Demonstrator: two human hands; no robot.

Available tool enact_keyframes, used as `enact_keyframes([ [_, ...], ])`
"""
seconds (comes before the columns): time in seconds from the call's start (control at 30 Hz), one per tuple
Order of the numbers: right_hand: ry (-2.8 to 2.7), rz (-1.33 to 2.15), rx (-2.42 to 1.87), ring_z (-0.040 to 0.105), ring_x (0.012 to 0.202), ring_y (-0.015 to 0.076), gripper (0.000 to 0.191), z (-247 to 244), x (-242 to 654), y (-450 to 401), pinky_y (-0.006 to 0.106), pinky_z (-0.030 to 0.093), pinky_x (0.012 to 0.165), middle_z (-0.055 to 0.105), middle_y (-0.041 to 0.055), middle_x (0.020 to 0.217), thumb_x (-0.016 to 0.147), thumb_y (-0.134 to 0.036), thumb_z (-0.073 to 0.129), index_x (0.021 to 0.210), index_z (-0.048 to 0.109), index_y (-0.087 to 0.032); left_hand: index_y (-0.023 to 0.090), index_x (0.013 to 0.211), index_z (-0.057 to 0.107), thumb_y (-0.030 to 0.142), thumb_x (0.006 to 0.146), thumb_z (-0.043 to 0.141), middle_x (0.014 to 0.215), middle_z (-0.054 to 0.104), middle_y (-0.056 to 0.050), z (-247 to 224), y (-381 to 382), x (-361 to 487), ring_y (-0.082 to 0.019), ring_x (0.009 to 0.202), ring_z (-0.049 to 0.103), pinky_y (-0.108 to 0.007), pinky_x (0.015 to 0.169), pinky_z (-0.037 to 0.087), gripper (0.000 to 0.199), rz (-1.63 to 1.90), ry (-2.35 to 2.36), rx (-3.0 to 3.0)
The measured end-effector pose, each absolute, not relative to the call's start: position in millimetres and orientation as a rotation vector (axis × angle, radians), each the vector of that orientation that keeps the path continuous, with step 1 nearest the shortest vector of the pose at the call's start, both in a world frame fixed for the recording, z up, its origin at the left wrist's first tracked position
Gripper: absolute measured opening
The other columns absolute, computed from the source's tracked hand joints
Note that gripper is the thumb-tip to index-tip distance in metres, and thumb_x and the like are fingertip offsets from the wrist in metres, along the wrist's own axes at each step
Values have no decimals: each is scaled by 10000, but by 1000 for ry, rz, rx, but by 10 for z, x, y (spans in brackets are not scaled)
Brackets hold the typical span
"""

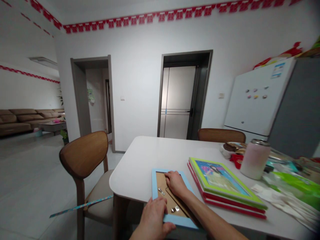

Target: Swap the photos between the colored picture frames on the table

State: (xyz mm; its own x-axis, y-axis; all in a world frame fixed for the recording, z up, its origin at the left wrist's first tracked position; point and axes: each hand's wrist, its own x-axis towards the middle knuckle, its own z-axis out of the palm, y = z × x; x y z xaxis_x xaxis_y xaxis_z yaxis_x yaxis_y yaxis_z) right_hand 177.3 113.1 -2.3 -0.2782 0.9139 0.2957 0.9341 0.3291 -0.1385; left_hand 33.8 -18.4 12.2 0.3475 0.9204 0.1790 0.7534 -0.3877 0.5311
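A light-blue picture frame (pixel 154 181) lies face down at the table's front edge, its brown backing board (pixel 161 181) showing with metal clips (pixel 175 209) on it. My left hand (pixel 154 216) grips the near left corner, thumb on the near rail and fingers over the left rail. Toward the far end, my right hand (pixel 177 184) rests on the backing board, its fingers curled and pressed together at the far edge. Whatever is under those fingertips is hidden. Just right of the frame is a stack with a green picture frame (pixel 250 196) on top of red ones (pixel 210 200).
The white table (pixel 140 156) carries a pink-white flask (pixel 255 159), a green plastic packet (pixel 297 186) and white gloves or cloth (pixel 282 203) at right. A wooden chair (pixel 85 155) stands at left, a patterned strip (pixel 82 206) across its seat. Another chair (pixel 221 135) is behind the table.
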Motion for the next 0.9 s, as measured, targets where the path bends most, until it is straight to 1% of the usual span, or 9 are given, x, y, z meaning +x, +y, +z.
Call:
enact_keyframes([
  [0.17, -2269, -72, -1685, 505, 825, 171, 295, -13, 1784, 1173, 247, 337, 710, 603, 96, 871, 773, -214, 366, 785, 659, -178, 229, 978, 496, 344, 589, 653, 923, 557, 14, 103, -180, 341, -186, 846, 480, -270, 754, 368, 434, 639, 1501, 2269],
  [0.23, -2257, -66, -1706, 515, 802, 168, 279, 1, 1784, 1208, 245, 341, 690, 605, 100, 843, 764, -209, 383, 749, 659, -171, 227, 987, 494, 337, 590, 654, 929, 558, 12, 98, -183, 341, -185, 848, 480, -276, 777, 361, 442, 638, 1499, 2267],
  [0.3, -2223, -64, -1736, 527, 775, 162, 271, 6, 1778, 1250, 242, 344, 673, 608, 101, 817, 760, -194, 384, 729, 651, -158, 224, 1032, 475, 331, 589, 657, 950, 557, 9, 95, -190, 342, -183, 870, 480, -285, 829, 335, 491, 635, 1478, 2263],
  [0.4, -2145, -63, -1779, 538, 780, 154, 253, -19, 1760, 1308, 236, 347, 667, 611, 94, 825, 771, -192, 377, 758, 626, -152, 220, 1063, 462, 331, 584, 661, 977, 552, 2, 96, -208, 346, -184, 897, 478, -290, 868, 307, 531, 622, 1458, 2262],
  [0.57, -2036, -42, -1823, 550, 772, 158, 193, -78, 1732, 1343, 238, 348, 645, 614, 103, 854, 759, -234, 429, 826, 583, -140, 236, 1034, 475, 339, 593, 648, 961, 551, 12, 125, -226, 336, -183, 880, 479, -283, 816, 338, 484, 617, 1493, 2256],
  [0.7, -1999, -13, -1814, 557, 737, 157, 176, -43, 1757, 1344, 233, 348, 626, 627, 101, 811, 745, -241, 451, 777, 588, -135, 238, 964, 498, 341, 575, 666, 943, 556, 21, 124, -210, 308, -177, 859, 485, -275, 793, 350, 436, 613, 1493, 2257],
  [0.8, -1999, 36, -1784, 556, 671, 147, 222, 23, 1820, 1323, 223, 349, 586, 639, 82, 734, 760, -264, 417, 727, 599, -141, 226, 876, 515, 339, 567, 672, 918, 561, 22, 107, -196, 300, -172, 841, 492, -272, 789, 353, 364, 612, 1481, 2270],
  [0.9, -2033, 75, -1713, 552, 667, 141, 279, 74, 1853, 1218, 217, 350, 589, 642, 71, 724, 775, -263, 367, 718, 616, -149, 226, 876, 508, 335, 563, 677, 921, 560, 22, 92, -193, 310, -171, 837, 490, -264, 773, 359, 372, 630, 1479, 2270],
])
